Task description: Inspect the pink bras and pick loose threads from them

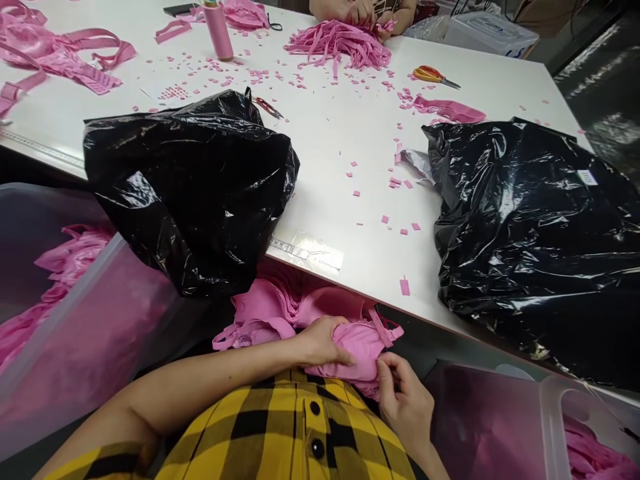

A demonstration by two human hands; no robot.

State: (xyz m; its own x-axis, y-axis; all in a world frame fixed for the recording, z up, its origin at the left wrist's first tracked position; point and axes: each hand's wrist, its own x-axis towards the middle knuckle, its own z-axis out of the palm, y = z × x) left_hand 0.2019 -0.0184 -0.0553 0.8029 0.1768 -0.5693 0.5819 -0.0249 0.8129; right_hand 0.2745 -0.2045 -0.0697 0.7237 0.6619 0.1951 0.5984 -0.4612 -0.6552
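Observation:
A pink bra (357, 347) lies in my lap, below the table's front edge. My left hand (325, 343) grips its cup, thumb on top and the other fingers hidden beneath the cloth. At the cup's right edge, my right hand (407, 397) pinches the fabric between thumb and fingers. Just beyond, several nested pink bras (295, 300) are stacked against the table edge. A pink strap (387, 330) stands up near the right side of the held cup.
Black plastic bags (190, 187) (530, 220) overhang the white table (330, 153). Thread snips (269, 107), orange scissors (435, 75) and a pink thread cone (219, 32) stand among scraps. Bins (85, 313) (547, 427) flank me. Opposite, another person's hands (363, 13) handle pink straps (340, 45).

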